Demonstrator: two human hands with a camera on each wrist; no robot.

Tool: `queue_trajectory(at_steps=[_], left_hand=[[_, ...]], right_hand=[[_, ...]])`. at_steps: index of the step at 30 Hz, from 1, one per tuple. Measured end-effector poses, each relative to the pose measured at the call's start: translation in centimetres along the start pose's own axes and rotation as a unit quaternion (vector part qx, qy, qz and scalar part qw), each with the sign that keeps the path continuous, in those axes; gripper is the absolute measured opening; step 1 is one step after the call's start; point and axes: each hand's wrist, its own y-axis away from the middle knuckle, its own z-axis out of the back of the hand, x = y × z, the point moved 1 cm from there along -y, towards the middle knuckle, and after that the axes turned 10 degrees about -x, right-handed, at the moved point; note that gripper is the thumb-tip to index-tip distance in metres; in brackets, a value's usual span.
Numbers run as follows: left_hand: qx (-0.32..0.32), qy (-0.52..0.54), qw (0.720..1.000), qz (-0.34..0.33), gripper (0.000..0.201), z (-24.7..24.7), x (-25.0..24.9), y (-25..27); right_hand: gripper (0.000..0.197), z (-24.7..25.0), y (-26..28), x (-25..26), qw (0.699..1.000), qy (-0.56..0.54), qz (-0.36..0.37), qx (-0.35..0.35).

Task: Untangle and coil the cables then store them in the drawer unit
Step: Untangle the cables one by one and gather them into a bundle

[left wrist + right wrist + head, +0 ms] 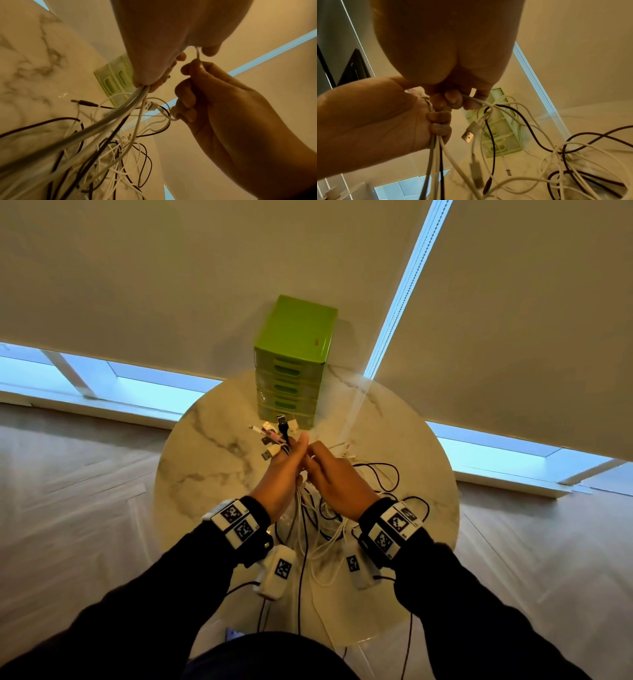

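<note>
Above a round marble table [212, 446], my left hand [291, 455] grips a bundle of white and black cables [120, 111], with their plug ends [274, 436] fanned out past the fingers. My right hand [318, 463], right beside it, pinches one thin white cable [476, 100], which runs up to the left hand [154, 60]. In the left wrist view the right hand [192, 81] holds this strand [198, 54] taut. The rest of the tangle [329, 518] lies looped on the table below my hands. A green drawer unit [294, 354] with all its drawers pushed in stands at the table's far edge.
Lowered roller blinds with a bead chain [404, 289] hang behind the drawer unit. Loose dark and white loops [573, 162] spread toward the table's right side. The table rim [452, 508] drops to a pale floor. A dark panel [354, 70] is off to the left.
</note>
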Motion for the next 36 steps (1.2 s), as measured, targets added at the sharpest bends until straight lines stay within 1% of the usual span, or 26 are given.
queue_trajectory(at_steps=[3, 5, 8, 10, 11, 12, 13, 14, 15, 17, 19, 20, 22, 24, 29, 31, 32, 34, 35, 36], left_hand=[[-0.017, -0.06, 0.998, -0.013, 0.036, 0.0, 0.0, 0.1], [-0.024, -0.088, 0.996, -0.022, 0.045, 0.0, 0.2, 0.2], [-0.058, -0.097, 0.993, -0.043, 0.071, 0.3, -0.3, 0.6], [-0.069, -0.09, 0.992, -0.057, 0.094, 0.4, -1.1, 0.9], [-0.07, -0.09, 0.991, -0.064, 0.096, 0.6, -1.5, 1.0], [-0.078, -0.085, 0.99, -0.076, 0.089, 0.8, -2.0, 1.1], [-0.095, -0.073, 0.988, -0.093, 0.074, 1.1, -2.6, 1.1], [-0.115, -0.062, 0.985, -0.113, 0.06, 1.5, -3.3, 1.0], [-0.135, -0.045, 0.981, -0.131, 0.053, 1.9, -4.1, 0.9], [-0.171, -0.014, 0.972, -0.163, 0.051, 3.3, -5.3, 0.0], [-0.189, 0.039, 0.967, -0.168, 0.049, 4.7, -6.4, -0.7], [-0.186, 0.07, 0.966, -0.165, 0.048, 5.2, -6.9, -1.0], [-0.178, 0.109, 0.964, -0.162, 0.048, 5.7, -7.7, -1.1], [-0.188, 0.115, 0.96, -0.174, 0.048, 6.0, -8.5, -1.0], [-0.225, 0.113, 0.944, -0.215, 0.043, 7.4, -10.7, -1.0], [-0.229, 0.081, 0.945, -0.221, 0.042, 7.7, -10.8, -1.4], [-0.226, 0.056, 0.948, -0.216, 0.041, 7.6, -10.4, -1.6], [-0.207, 0.004, 0.961, -0.182, 0.041, 6.9, -8.5, -2.1], [-0.194, -0.026, 0.968, -0.158, 0.043, 6.6, -7.1, -2.3], [-0.178, -0.057, 0.973, -0.136, 0.044, 6.2, -5.6, -2.5]], right_hand=[[0.026, -0.6, 0.3, -0.2, 1.0, 0.009, 0.007, 0.001], [0.024, -0.8, 0.4, -0.5, 1.0, 0.02, 0.014, -0.003], [0.017, -1.0, 0.7, -1.3, 1.0, 0.016, 0.012, 0.007], [0.021, -1.5, 0.7, -2.1, 1.0, 0.022, 0.013, 0.012], [0.024, -1.7, 0.6, -2.6, 0.999, 0.039, 0.02, 0.012], [0.028, -2.0, 0.3, -3.4, 0.997, 0.065, 0.021, 0.019], [0.03, -2.2, 0.1, -4.4, 0.994, 0.097, 0.012, 0.037], [0.035, -2.3, -0.2, -5.3, 0.99, 0.13, -0.011, 0.059], [0.04, -2.2, -0.3, -6.2, 0.984, 0.154, -0.039, 0.079], [0.051, -1.6, -0.5, -7.6, 0.979, 0.173, -0.07, 0.08], [0.06, -0.7, -0.9, -8.3, 0.979, 0.185, -0.061, 0.061], [0.062, -0.4, -1.2, -8.5, 0.977, 0.196, -0.055, 0.063], [0.054, 0.3, -2.2, -8.5, 0.969, 0.232, -0.049, 0.076], [0.045, 0.9, -3.0, -8.7, 0.959, 0.263, -0.056, 0.086], [0.044, 2.7, -3.3, -10.4, 0.925, 0.353, -0.11, 0.085], [0.047, 2.6, -3.8, -10.2, 0.919, 0.37, -0.126, 0.057], [0.048, 2.3, -4.3, -9.7, 0.921, 0.368, -0.127, 0.027], [0.048, 1.8, -5.4, -8.1, 0.931, 0.339, -0.117, -0.06], [0.047, 1.5, -5.9, -7.2, 0.941, 0.305, -0.111, -0.099], [0.046, 1.3, -6.2, -6.2, 0.951, 0.265, -0.104, -0.123]])
